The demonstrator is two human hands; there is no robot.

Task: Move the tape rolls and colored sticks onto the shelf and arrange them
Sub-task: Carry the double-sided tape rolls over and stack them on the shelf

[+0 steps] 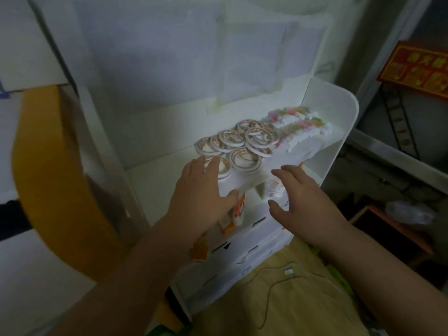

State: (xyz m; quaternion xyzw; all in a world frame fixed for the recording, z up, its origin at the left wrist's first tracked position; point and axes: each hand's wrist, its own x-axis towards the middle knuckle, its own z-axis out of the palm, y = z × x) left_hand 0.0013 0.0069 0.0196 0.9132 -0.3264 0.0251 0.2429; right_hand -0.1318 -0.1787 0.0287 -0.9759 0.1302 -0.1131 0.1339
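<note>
- A head-worn camera looks down at a white shelf (339, 112) standing against a pale wall; the picture is dim and somewhat blurred.
- A cluster of white tape rolls (242, 144) lies flat on the upper tier, touching and partly overlapping each other.
- Just beside them, toward the right rear of the same tier, lie rows of pastel colored sticks (298, 122).
- The left hand (201, 192) rests on the nearest tape rolls at the tier's front edge, fingers spread over them and thumb against the edge; it is not clenched.
- The right hand (305, 197) hovers near the front edge, fingers relaxed, holding nothing.
- The moving step appears finished; arranging is in hand.
- The next move likely calls for gently nudging the overlapping rolls into neat rows without pushing any over the edge.
</note>
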